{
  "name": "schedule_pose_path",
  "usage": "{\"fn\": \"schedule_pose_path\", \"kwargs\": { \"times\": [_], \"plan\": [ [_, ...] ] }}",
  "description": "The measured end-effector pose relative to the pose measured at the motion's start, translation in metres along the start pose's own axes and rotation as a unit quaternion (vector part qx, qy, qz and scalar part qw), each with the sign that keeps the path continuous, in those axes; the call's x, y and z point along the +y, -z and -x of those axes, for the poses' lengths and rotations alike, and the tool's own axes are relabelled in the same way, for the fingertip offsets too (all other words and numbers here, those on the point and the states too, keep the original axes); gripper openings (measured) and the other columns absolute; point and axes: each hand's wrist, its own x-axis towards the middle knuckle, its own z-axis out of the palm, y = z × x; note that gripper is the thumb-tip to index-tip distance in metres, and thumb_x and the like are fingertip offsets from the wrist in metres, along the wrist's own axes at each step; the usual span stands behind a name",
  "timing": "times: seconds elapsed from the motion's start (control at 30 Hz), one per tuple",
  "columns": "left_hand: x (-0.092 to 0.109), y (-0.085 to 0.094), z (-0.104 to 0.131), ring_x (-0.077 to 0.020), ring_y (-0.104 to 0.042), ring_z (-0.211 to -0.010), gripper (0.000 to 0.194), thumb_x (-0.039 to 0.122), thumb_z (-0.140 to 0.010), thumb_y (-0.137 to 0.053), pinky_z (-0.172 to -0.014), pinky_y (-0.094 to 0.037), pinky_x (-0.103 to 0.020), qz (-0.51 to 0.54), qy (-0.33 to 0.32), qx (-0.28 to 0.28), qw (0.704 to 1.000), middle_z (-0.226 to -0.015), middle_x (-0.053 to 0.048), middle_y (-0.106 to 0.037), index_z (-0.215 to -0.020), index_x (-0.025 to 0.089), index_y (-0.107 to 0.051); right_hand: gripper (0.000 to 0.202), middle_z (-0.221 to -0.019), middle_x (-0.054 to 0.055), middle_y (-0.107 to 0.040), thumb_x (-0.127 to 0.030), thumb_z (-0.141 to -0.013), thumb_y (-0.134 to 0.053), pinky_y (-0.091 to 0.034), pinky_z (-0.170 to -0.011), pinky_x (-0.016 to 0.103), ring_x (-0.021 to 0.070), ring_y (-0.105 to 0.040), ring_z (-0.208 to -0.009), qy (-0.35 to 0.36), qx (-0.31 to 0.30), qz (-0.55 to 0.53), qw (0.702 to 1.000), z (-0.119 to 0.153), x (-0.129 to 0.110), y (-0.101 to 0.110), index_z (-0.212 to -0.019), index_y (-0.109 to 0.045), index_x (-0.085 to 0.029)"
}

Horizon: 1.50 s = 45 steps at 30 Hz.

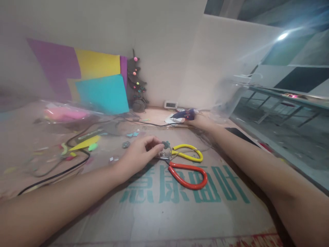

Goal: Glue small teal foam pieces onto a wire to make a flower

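Between the thumb and fingertips of my left hand (142, 151) is a small grey-blue flower-shaped piece (166, 144). Just beneath that hand lie scissors with one yellow and one red handle (189, 176); their blades are partly hidden by my fingers. Farther off, my right hand (202, 122) is closed around a dark blue hot glue gun (189, 114) with a small red light. Its nozzle points left over a white piece of paper (171, 119). Another grey flower-shaped piece (125, 144) rests on the table left of my left hand.
A black cable (77, 166) winds across the left side among colourful scraps. Coloured sheets (102, 94) lean on the wall beside a small dark tree with coloured balls (137, 85). A white digital clock (170, 104) and a plastic bag with pink material (68, 114) stand at the back.
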Motion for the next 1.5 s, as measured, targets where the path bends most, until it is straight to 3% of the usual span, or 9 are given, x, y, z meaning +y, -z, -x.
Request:
{"fn": "schedule_pose_path", "kwargs": {
  "times": [0.17, 0.4, 0.53, 0.63, 0.8, 0.9, 1.0, 1.2, 1.5],
  "plan": [
    [0.001, 0.0, 0.0, -0.0165, -0.064, -0.073, 0.026, 0.043, -0.092, -0.056, -0.066, -0.046, -0.027, 0.011, 0.004, -0.002, 1.0, -0.08, -0.001, -0.07, -0.085, 0.019, -0.065, 0.022, -0.065, 0.008, -0.069, -0.04, -0.078, -0.071, -0.049, -0.064, 0.035, 0.0257, -0.066, -0.068, -0.029, 0.01, -0.032, 0.999, 0.002, -0.001, 0.001, -0.071, -0.069, -0.019],
    [-0.001, 0.0, 0.0, -0.0175, -0.066, -0.075, 0.025, 0.043, -0.09, -0.059, -0.067, -0.049, -0.028, 0.032, 0.012, 0.001, 0.999, -0.083, -0.003, -0.071, -0.089, 0.019, -0.066, 0.035, -0.1, 0.01, -0.076, -0.045, -0.091, -0.054, -0.052, -0.066, 0.03, 0.0238, -0.07, -0.09, 0.022, 0.063, -0.126, 0.99, 0.016, -0.02, 0.026, -0.105, -0.071, -0.019],
    [0.002, -0.001, -0.001, -0.0176, -0.066, -0.071, 0.023, 0.041, -0.086, -0.063, -0.061, -0.05, -0.027, 0.062, 0.038, 0.014, 0.997, -0.081, -0.003, -0.071, -0.088, 0.019, -0.065, 0.021, -0.097, 0.006, -0.076, -0.039, -0.084, -0.066, -0.055, -0.08, 0.034, 0.023, -0.069, -0.091, 0.129, 0.076, -0.226, 0.963, 0.056, -0.046, 0.029, -0.092, -0.07, -0.02],
    [0.006, -0.001, -0.001, -0.0166, -0.064, -0.069, 0.02, 0.039, -0.086, -0.063, -0.06, -0.049, -0.026, 0.068, 0.031, 0.017, 0.997, -0.079, -0.003, -0.07, -0.086, 0.018, -0.065, 0.019, -0.079, 0.004, -0.072, -0.041, -0.081, -0.068, -0.055, -0.07, 0.034, 0.0213, -0.067, -0.074, 0.1, 0.037, -0.185, 0.977, 0.098, -0.059, 0.023, -0.078, -0.068, -0.022],
    [0.01, 0.001, -0.001, -0.0177, -0.065, -0.074, 0.02, 0.037, -0.086, -0.062, -0.063, -0.049, -0.027, 0.061, 0.036, 0.036, 0.997, -0.08, -0.004, -0.07, -0.083, 0.018, -0.063, 0.021, -0.075, 0.003, -0.069, -0.044, -0.085, -0.062, -0.055, -0.063, 0.038, 0.0225, -0.066, -0.069, 0.141, -0.003, -0.171, 0.975, 0.141, -0.052, 0.011, -0.075, -0.062, -0.025],
    [0.009, 0.002, -0.001, -0.0181, -0.065, -0.077, 0.021, 0.039, -0.087, -0.06, -0.064, -0.049, -0.027, 0.054, 0.037, 0.038, 0.997, -0.082, -0.004, -0.07, -0.083, 0.018, -0.061, 0.017, -0.079, 0.003, -0.072, -0.041, -0.087, -0.062, -0.056, -0.065, 0.039, 0.0239, -0.068, -0.073, 0.114, 0.012, -0.195, 0.974, 0.145, -0.047, 0.007, -0.08, -0.064, -0.026],
    [0.007, 0.002, -0.001, -0.0182, -0.064, -0.075, 0.021, 0.039, -0.087, -0.06, -0.065, -0.049, -0.028, 0.05, 0.024, 0.048, 0.997, -0.078, -0.003, -0.067, -0.082, 0.018, -0.059, 0.016, -0.089, 0.004, -0.074, -0.041, -0.088, -0.063, -0.057, -0.074, 0.04, 0.0249, -0.07, -0.083, 0.138, 0.008, -0.216, 0.966, 0.145, -0.05, 0.006, -0.086, -0.068, -0.026],
    [0.005, 0.001, -0.001, -0.0175, -0.062, -0.076, 0.02, 0.038, -0.087, -0.06, -0.068, -0.051, -0.029, 0.051, 0.019, 0.063, 0.997, -0.08, -0.002, -0.065, -0.082, 0.019, -0.057, 0.017, -0.075, 0.003, -0.068, -0.038, -0.078, -0.072, -0.052, -0.064, 0.035, 0.0216, -0.065, -0.071, 0.148, 0.02, -0.176, 0.973, 0.148, -0.059, 0.006, -0.074, -0.063, -0.024],
    [0.008, 0.002, -0.001, -0.0174, -0.062, -0.077, 0.019, 0.036, -0.086, -0.061, -0.07, -0.052, -0.03, 0.054, 0.02, 0.066, 0.996, -0.08, -0.002, -0.063, -0.083, 0.018, -0.057, 0.022, -0.068, 0.001, -0.062, -0.039, -0.079, -0.07, -0.044, -0.058, 0.033, 0.0184, -0.058, -0.064, 0.152, 0.006, -0.164, 0.975, 0.146, -0.057, 0.004, -0.069, -0.058, -0.023]
  ]
}}
